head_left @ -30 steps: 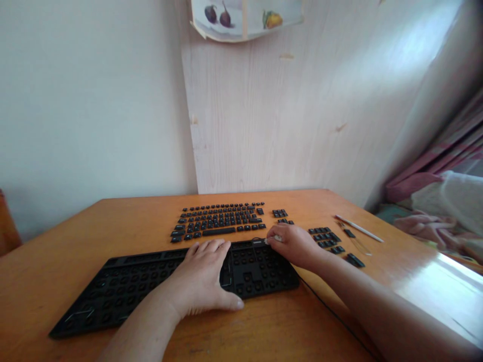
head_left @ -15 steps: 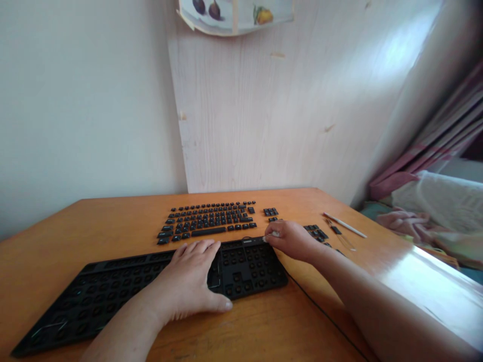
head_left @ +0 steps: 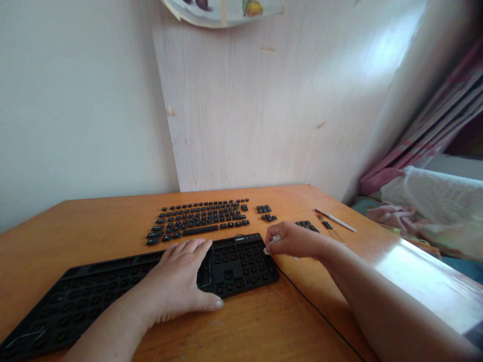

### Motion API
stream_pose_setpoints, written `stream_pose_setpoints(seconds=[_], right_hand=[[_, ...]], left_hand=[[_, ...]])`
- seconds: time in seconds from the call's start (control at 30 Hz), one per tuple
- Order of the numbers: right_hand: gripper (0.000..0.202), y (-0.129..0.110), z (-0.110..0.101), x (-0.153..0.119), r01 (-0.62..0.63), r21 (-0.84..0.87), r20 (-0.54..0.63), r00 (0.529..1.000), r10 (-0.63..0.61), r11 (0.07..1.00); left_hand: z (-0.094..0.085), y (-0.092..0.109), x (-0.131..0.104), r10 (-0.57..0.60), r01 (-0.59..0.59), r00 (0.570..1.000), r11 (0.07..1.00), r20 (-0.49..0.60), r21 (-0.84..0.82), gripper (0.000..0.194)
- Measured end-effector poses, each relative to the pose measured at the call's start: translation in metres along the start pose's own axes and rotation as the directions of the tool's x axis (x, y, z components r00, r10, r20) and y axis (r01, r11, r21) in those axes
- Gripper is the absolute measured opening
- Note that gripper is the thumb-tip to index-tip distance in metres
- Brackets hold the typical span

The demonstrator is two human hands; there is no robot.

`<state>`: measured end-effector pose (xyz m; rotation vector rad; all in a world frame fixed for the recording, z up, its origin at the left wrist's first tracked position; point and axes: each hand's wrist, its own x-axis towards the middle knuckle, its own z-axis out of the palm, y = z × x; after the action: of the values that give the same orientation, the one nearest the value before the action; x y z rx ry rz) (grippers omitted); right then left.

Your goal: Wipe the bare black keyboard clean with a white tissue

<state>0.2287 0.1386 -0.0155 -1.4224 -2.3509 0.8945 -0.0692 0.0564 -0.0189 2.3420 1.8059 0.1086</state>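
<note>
A black keyboard base (head_left: 233, 269) with its keycaps off lies slanted along the table's front. My left hand (head_left: 181, 276) rests across it, fingers spread toward the far edge and thumb past the near edge. Pinched in my right hand (head_left: 289, 239) is a small crumpled white tissue (head_left: 276, 239), held against the right edge of the base near its top corner. The fingers hide part of the tissue. Behind the base, the removed black keycaps (head_left: 204, 218) are laid out in rows, with a long space bar (head_left: 200, 230) in front.
Smaller keycap groups (head_left: 263, 208) sit further right, some (head_left: 307, 226) partly behind my right hand. A wire keycap puller (head_left: 327, 225) and a white pen (head_left: 335, 220) lie at the right. A black cable (head_left: 320, 317) runs along the table (head_left: 234, 332) toward the front. A wall stands behind.
My right hand with the tissue has moved from the top right corner of the base down along its right edge. My left hand stays on the base. The view has shifted slightly.
</note>
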Motion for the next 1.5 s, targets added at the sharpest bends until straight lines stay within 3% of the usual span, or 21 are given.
stream_pose_setpoints(seconds=[0.1, 0.27, 0.47, 0.63, 0.7, 0.8, 0.93, 1.0, 1.13, 1.33, 1.5], right_hand=[[0.010, 0.001, -0.001, -0.001, 0.018, -0.001, 0.051, 0.999, -0.018, 1.000], [0.010, 0.001, 0.004, 0.005, 0.002, 0.030, -0.098, 0.995, 0.001, 1.000], [0.011, 0.002, -0.001, 0.002, 0.031, 0.048, 0.055, 0.998, -0.034, 0.998], [0.009, 0.009, 0.007, 0.012, -0.024, 0.151, -0.187, 0.981, 0.053, 0.988], [0.010, 0.011, 0.010, 0.017, -0.046, 0.195, -0.222, 0.971, 0.090, 0.980], [0.010, 0.011, 0.012, 0.018, -0.051, 0.257, -0.200, 0.974, 0.104, 0.965], [0.006, 0.011, 0.009, 0.015, -0.088, 0.333, -0.059, 0.992, 0.114, 0.939], [0.006, 0.012, 0.009, 0.015, -0.096, 0.344, -0.064, 0.990, 0.125, 0.934], [0.006, 0.016, 0.010, 0.018, -0.084, 0.300, -0.141, 0.981, 0.131, 0.950], [0.007, 0.014, 0.002, 0.010, -0.019, 0.202, 0.073, 0.997, 0.004, 0.979], [0.011, 0.004, 0.000, 0.004, -0.005, 0.069, -0.049, 0.999, 0.008, 0.998]], left_hand=[[0.001, -0.002, 0.000, 0.003, -0.003, 1.000, 1.000, 0.005, 0.018, 0.119], [0.001, -0.003, 0.001, 0.009, -0.009, 1.000, 1.000, 0.002, 0.025, 0.118], [0.001, -0.002, 0.002, 0.010, -0.011, 1.000, 0.998, 0.017, 0.065, 0.119], [0.002, -0.005, 0.004, 0.018, -0.019, 1.000, 0.997, 0.018, 0.075, 0.118], [0.002, -0.005, 0.004, 0.012, -0.014, 1.000, 0.997, 0.025, 0.081, 0.118], [0.002, -0.005, 0.004, 0.008, -0.010, 1.000, 0.996, 0.024, 0.085, 0.118], [0.004, -0.009, 0.004, 0.025, -0.026, 1.000, 0.996, 0.013, 0.091, 0.117], [0.004, -0.010, 0.004, 0.030, -0.031, 0.999, 0.995, 0.015, 0.092, 0.116], [0.001, -0.009, 0.004, 0.046, -0.048, 0.999, 0.994, 0.019, 0.095, 0.113], [-0.002, -0.004, 0.002, 0.013, -0.018, 0.999, 0.994, 0.043, 0.112, 0.114], [-0.002, -0.004, 0.002, 0.014, -0.017, 0.999, 0.994, 0.032, 0.109, 0.115]])
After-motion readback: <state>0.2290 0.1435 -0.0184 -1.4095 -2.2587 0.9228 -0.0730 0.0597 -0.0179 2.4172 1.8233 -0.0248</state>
